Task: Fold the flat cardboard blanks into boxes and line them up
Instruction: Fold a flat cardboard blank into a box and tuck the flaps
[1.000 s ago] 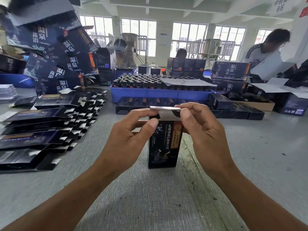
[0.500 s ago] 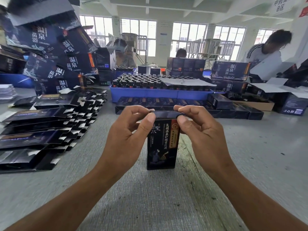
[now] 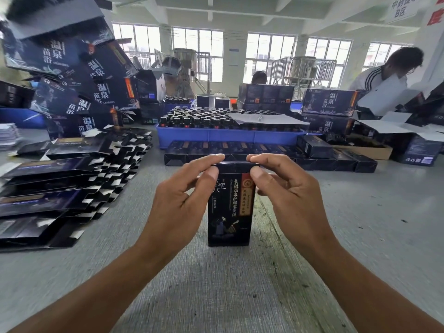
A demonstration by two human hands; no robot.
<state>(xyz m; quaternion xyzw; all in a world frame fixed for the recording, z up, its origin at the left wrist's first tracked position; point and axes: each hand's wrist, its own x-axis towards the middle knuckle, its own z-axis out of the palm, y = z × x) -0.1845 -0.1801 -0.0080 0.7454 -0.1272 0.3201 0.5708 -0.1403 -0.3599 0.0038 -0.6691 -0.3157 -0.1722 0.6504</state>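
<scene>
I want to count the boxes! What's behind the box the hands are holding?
Behind the box lies a row of folded boxes, then a blue tray full of bottles. The left hand, right hand and box cover the row's middle, so no full count.

Your left hand [image 3: 177, 207] bare: no glove, no ring, no watch or band at wrist. Your right hand [image 3: 288, 200] same, bare to fingertips. Thumbnails on both short, trimmed, unpainted. Both forearms uncovered all way to near edge of frame; no sleeve or cuff in view. Fine hair visible along forearms. Knuckles and finger creases sharp at centre, forearms softer and stretched toward lower corners by wide lens. Nothing else of your body or clothing in view
</scene>
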